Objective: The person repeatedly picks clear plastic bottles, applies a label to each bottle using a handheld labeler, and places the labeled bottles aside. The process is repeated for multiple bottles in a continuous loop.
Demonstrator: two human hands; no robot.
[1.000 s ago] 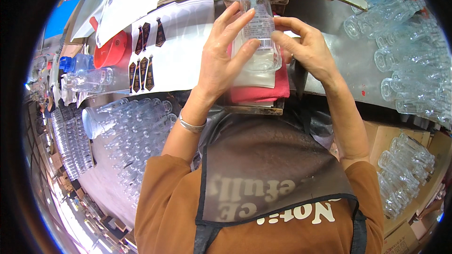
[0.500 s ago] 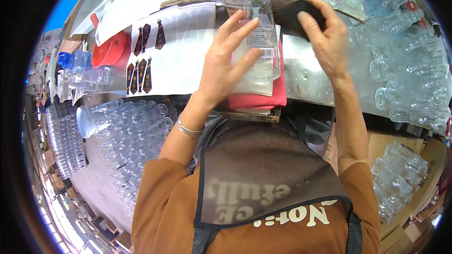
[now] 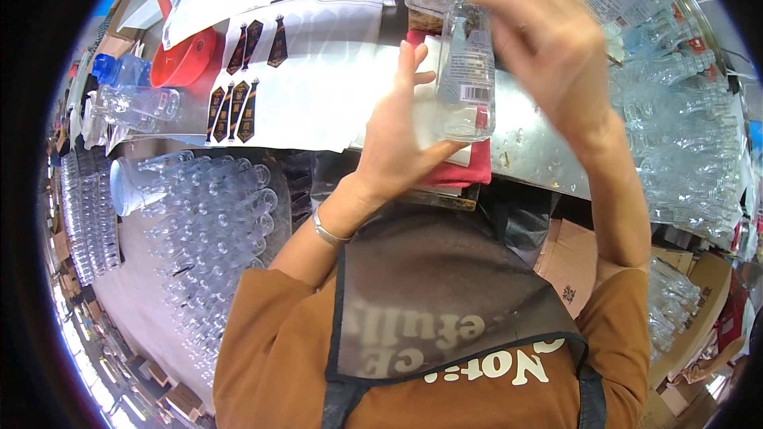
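A clear glass bottle [image 3: 467,83] with a printed back label lies neck-away over a red cloth [image 3: 469,160] and white sheets at the bench's front edge. My right hand [image 3: 556,52], smeared by motion, has its fingers curled in at the bottle's neck. My left hand [image 3: 401,131] is open beside the bottle, fingers raised and thumb stretched toward its base; whether the thumb touches the glass I cannot tell. A folded, stained cloth pad [image 3: 433,0] sits by the neck. Left of my hand lies a white sheet [image 3: 318,71] bearing several dark, tie-shaped labels [image 3: 277,41].
A red scoop-like container [image 3: 183,62] and a blue-capped clear bottle [image 3: 123,71] stand at the left. Many clear bottles [image 3: 675,131] crowd the bench's right side. More bottles [image 3: 207,222] stand below left, and others fill a carton [image 3: 691,326] below right.
My right hand has moved from a dark flat piece, no longer visible, to the bottle's neck. The bottle has shifted right off the cloth pad's middle. My left fingers have drawn back from the bottle.
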